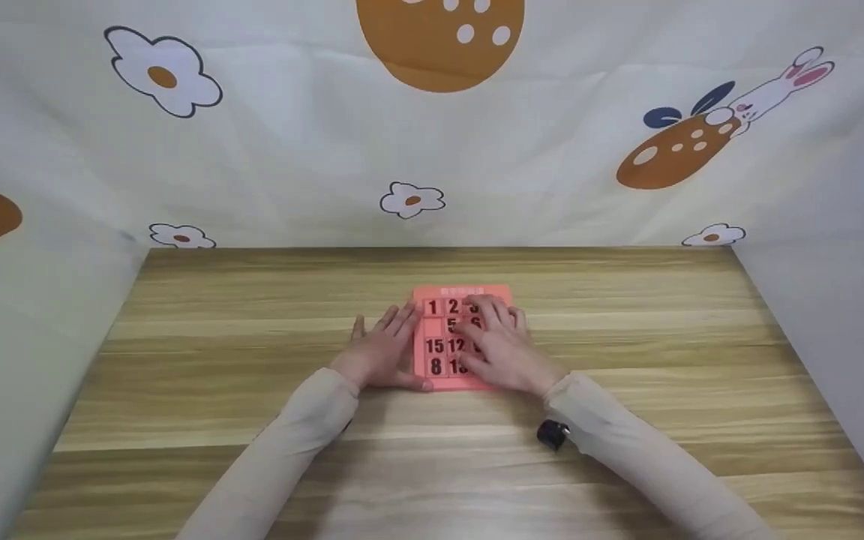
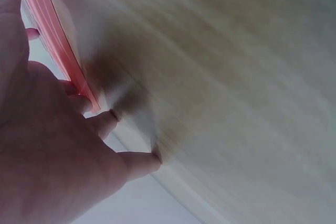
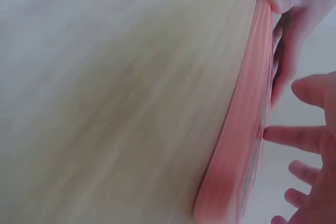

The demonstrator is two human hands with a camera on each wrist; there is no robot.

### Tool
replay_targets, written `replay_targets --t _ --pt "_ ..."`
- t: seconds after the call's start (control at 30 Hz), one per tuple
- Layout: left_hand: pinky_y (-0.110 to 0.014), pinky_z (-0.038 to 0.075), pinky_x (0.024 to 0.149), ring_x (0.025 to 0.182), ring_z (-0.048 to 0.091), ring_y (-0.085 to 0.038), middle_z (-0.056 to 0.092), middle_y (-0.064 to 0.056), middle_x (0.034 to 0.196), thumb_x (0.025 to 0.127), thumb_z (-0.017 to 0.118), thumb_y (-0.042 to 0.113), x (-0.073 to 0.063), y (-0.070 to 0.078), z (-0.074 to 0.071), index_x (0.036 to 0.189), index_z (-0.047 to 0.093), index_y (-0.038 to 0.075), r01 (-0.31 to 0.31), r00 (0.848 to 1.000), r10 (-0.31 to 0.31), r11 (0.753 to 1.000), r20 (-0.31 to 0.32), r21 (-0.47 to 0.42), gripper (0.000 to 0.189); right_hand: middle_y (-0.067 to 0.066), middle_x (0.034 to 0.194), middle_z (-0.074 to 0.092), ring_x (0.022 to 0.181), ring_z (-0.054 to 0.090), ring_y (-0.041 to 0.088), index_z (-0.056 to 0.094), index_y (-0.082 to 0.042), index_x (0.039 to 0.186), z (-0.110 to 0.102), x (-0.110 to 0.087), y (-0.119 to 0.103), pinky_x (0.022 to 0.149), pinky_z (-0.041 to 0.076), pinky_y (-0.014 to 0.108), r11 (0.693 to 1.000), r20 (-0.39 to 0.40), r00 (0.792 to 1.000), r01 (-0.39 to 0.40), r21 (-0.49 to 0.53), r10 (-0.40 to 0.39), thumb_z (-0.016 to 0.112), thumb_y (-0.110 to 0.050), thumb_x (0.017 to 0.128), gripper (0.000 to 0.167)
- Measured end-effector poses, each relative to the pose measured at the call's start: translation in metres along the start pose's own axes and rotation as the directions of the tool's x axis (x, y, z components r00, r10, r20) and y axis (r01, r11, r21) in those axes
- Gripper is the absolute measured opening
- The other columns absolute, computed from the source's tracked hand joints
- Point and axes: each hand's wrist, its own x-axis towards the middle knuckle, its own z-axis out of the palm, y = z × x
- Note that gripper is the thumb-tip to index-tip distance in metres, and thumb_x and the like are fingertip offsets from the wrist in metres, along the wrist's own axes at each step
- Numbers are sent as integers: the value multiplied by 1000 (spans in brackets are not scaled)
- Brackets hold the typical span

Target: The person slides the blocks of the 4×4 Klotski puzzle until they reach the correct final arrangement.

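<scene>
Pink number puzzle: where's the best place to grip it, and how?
Likely the left wall and its opposite, squeezed inward from both sides: the puzzle lies flat on the table, and that wall is straight, with visible thickness.

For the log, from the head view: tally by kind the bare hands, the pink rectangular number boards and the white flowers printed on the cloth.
Left hand and right hand, both bare: 2
Pink rectangular board with black numbers: 1
White printed flowers with brown centres: 4
Total: 7
</scene>
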Motion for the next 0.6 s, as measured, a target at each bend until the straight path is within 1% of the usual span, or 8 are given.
replay_targets --t 0.1,0.27,0.33,0.4,0.43,0.5,0.57,0.6 --pt "-64 1 110 146 -3 -27 -7 -4 162 75 67 69 0 0 0 156 2 12 -1 1000 1 1000 0 9 119 19 149 29 138 21 37 62 -9 128 1 4 -3 105 22 58 1000 19 1000 13 -3 -13 60 -37 93 44" --pt "-65 1 110 146 -2 -28 -6 -4 162 75 67 69 1 -1 0 156 3 11 -11 1000 11 1000 -9 15 119 15 156 20 140 15 39 54 -20 140 2 10 -6 107 16 63 1000 106 994 14 10 -15 55 -43 95 50" --pt "-64 0 110 146 -3 -28 -7 -4 161 74 67 69 2 -1 1 156 2 11 -11 1000 12 1000 -8 13 119 14 157 19 141 14 39 51 -21 142 1 10 -6 107 15 63 1000 107 994 -3 7 2 53 -43 96 51" --pt "-64 0 110 146 -3 -28 -8 -4 161 74 67 70 2 -1 1 156 2 11 -12 1000 12 1000 -5 10 120 15 155 25 140 17 38 56 -17 137 -2 10 -4 107 16 62 999 48 998 -36 -20 37 55 -40 96 48" --pt "-64 -1 110 146 -3 -28 -8 -4 161 74 67 70 2 -1 1 156 2 11 -12 1000 12 1000 -5 8 120 16 152 29 139 19 37 61 -14 132 -3 9 -2 107 18 60 998 4 998 -59 -34 59 57 -38 95 44" --pt "-64 -1 110 146 -3 -27 -8 -4 161 74 67 70 2 -1 1 156 1 12 -8 1000 8 1000 -5 5 121 16 145 38 137 25 35 67 -9 118 -6 6 1 105 21 58 991 -85 991 -110 -70 104 60 -34 93 36" --pt "-64 -1 110 146 -3 -27 -8 -4 161 74 68 69 2 -1 1 156 1 12 -6 1000 6 1000 -6 4 121 15 139 43 134 28 35 71 -8 102 -8 3 4 103 23 57 984 -140 982 -145 -103 130 62 -31 90 28" --pt "-64 -1 110 146 -3 -27 -7 -4 161 74 69 68 1 -1 1 156 1 11 -6 1000 6 1000 -8 0 121 15 138 44 133 29 35 71 -8 96 -8 2 5 102 24 56 982 -152 979 -152 -110 135 63 -31 90 25"
